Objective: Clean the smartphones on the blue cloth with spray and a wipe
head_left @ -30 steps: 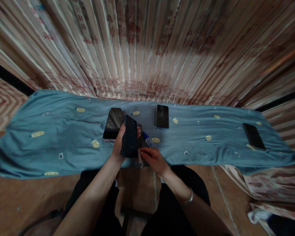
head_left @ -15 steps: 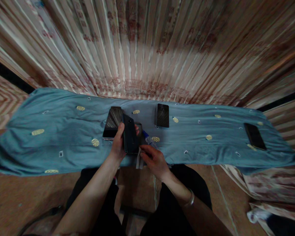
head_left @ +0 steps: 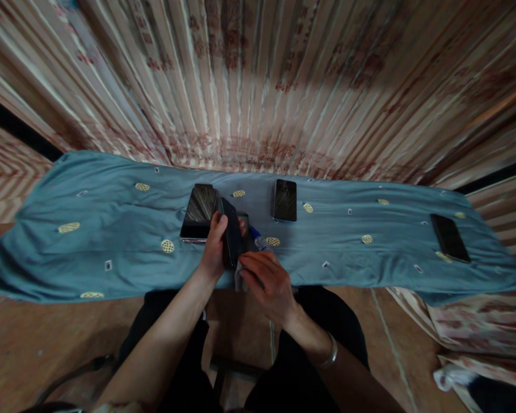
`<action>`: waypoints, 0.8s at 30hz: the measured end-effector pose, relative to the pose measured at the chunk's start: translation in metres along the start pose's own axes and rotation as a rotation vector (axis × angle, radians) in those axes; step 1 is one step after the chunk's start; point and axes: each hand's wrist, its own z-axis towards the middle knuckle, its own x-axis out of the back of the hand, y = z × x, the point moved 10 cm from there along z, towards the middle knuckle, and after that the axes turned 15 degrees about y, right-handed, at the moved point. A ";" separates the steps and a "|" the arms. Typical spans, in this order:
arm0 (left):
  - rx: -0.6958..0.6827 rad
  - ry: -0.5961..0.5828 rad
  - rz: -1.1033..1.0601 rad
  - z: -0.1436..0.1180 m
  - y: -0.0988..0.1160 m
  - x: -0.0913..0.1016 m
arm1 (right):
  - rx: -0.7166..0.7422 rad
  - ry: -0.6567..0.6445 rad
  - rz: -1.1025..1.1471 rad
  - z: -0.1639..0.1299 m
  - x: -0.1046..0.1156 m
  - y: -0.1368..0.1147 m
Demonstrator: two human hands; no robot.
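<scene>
Dark glass of the phone (head_left: pixel 231 238) stands on edge above the blue-clothed tabletop (head_left: pixel 112 229), clamped in my left hand (head_left: pixel 215 249). My right hand (head_left: pixel 264 281) pinches a pale cloth (head_left: pixel 239 276) against its lower end. Wiping looks underway; three more phones (head_left: pixel 285 200) lie untouched on the cloth.

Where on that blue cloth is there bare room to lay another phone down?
Bare blue cloth lies left of the stacked phone, and between the middle phone and far-right phone. It is crowded around the left hand, right hand, held phone and small bottle.
</scene>
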 end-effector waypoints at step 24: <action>-0.111 -0.067 0.315 -0.018 -0.028 -0.007 | -0.338 0.033 0.006 0.019 0.003 0.044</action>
